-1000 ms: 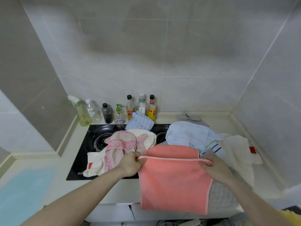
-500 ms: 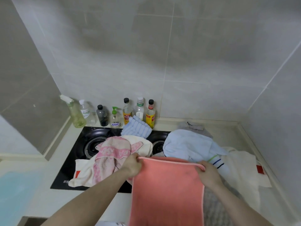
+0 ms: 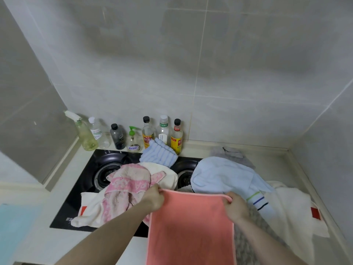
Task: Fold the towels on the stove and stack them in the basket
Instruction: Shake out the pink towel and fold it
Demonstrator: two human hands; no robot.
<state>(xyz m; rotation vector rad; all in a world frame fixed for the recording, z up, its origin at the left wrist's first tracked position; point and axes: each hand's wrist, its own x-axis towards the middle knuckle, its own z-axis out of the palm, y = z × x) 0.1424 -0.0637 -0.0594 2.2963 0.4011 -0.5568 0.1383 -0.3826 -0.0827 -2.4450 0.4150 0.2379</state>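
Coral towel point(image 3: 191, 228): held stretched by top corners at stove point(image 3: 80, 205) front edge, rest hanging below view. Left hand point(image 3: 153, 197) pinches left corner, right hand point(image 3: 236, 206) pinches right corner; both curled on hem. Probable step: fold in half. Keep hem taut and level, match corners before creasing, keep cloth off pink towel point(image 3: 127, 186) and blue towel point(image 3: 223, 176) heaped behind. Basket not in view; several towels unfolded, so task looks early.

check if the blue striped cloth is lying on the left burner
No, the blue striped cloth sits at the back of the stove between the two burners, against the bottles.
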